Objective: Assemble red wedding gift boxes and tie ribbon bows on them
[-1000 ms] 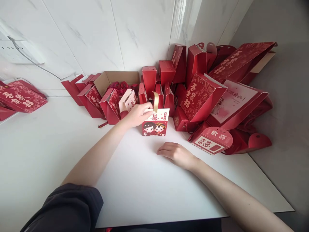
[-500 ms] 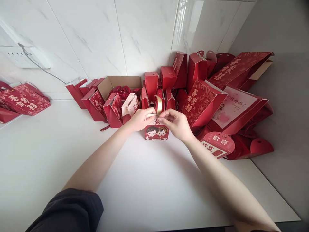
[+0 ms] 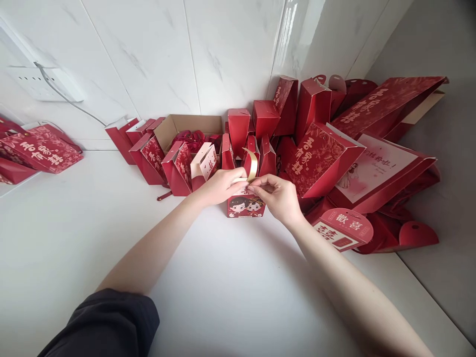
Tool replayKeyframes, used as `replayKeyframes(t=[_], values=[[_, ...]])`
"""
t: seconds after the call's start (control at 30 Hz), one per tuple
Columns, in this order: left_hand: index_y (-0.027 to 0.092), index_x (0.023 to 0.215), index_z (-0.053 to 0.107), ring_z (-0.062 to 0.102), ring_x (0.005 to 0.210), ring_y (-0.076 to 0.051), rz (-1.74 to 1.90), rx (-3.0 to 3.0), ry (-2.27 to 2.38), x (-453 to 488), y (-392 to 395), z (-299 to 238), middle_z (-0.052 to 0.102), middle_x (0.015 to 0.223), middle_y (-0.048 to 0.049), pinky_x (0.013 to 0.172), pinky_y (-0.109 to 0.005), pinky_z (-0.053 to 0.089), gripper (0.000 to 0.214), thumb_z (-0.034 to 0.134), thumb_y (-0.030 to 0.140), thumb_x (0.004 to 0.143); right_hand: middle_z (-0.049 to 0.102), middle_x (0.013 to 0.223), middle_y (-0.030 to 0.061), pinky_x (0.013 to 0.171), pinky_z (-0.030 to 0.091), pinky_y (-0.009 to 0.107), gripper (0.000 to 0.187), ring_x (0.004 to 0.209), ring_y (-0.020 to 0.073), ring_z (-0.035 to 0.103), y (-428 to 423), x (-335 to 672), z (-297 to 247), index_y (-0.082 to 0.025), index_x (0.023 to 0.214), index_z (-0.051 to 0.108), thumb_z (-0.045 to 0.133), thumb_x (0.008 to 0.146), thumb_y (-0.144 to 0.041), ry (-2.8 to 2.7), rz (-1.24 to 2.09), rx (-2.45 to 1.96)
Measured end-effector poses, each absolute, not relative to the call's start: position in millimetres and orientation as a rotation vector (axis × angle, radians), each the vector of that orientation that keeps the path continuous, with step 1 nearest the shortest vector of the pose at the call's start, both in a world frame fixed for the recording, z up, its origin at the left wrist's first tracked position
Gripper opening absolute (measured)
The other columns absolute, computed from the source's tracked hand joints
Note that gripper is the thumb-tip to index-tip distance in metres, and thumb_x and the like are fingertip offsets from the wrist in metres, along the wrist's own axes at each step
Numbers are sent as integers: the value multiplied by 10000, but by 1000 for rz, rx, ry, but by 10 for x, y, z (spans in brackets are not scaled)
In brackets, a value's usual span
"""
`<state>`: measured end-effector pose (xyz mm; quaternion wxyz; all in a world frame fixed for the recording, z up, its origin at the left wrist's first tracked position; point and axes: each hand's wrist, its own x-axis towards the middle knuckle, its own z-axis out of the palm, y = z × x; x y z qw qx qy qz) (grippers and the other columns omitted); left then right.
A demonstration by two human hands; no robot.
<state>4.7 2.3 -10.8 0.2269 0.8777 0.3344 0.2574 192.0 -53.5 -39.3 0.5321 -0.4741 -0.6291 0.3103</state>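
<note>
A small red gift box (image 3: 245, 207) with two cartoon figures on its front stands upright on the white table. Above its top, a gold ribbon (image 3: 254, 164) curls up in a loop between my hands. My left hand (image 3: 222, 186) pinches the ribbon from the left with thumb and fingers. From the right, my right hand (image 3: 278, 197) is closed at the fingertips on the ribbon, just over the box top. My fingers hide part of the lid and the spot where the ribbon crosses.
Several red gift boxes (image 3: 174, 171) stand behind, around an open cardboard box (image 3: 193, 124) with dark red ribbon inside. Larger red gift bags (image 3: 316, 158) lean on the right. More bags (image 3: 44, 148) sit far left on the white table (image 3: 208, 287), below a wall socket (image 3: 44, 82).
The camera view has shifted slightly, so the boxes and bags appear further right. Both hands stay pinched on the ribbon above the box, with only slight finger movement.
</note>
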Motion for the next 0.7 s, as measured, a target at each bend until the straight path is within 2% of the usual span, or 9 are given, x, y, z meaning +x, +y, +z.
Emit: replayKeyframes(t=[0.2, 0.37, 0.53, 0.7], values=[[198, 813, 509, 444, 618, -107, 707, 2441, 935, 70, -18, -86, 518, 675, 38, 603, -246, 334, 182, 481, 342, 922, 749, 807, 27, 705, 560, 315, 155, 749, 200, 716, -561, 1928, -344, -202, 811, 693, 717, 796, -355, -1522, 701, -1155], [194, 774, 499, 414, 583, -103, 728, 2471, 972, 90, -42, -88, 496, 635, 43, 589, -243, 326, 200, 490, 336, 914, 735, 798, 11, 685, 561, 310, 154, 714, 187, 704, -598, 1923, -323, -212, 793, 667, 720, 801, -355, -1601, 520, -1171], [199, 832, 521, 458, 627, -108, 710, 2467, 954, 87, -35, -103, 540, 690, 37, 600, -236, 342, 133, 486, 301, 910, 734, 877, 20, 740, 572, 314, 66, 768, 176, 700, -589, 1954, -347, -217, 883, 686, 650, 868, -271, -1726, 393, -1072], [192, 752, 461, 370, 574, -93, 718, 2491, 954, 96, -63, -89, 426, 608, 55, 550, -223, 295, 160, 484, 253, 899, 732, 904, 18, 713, 560, 300, 78, 792, 174, 686, -578, 1999, -324, -223, 903, 691, 623, 880, -194, -1846, 271, -1047]])
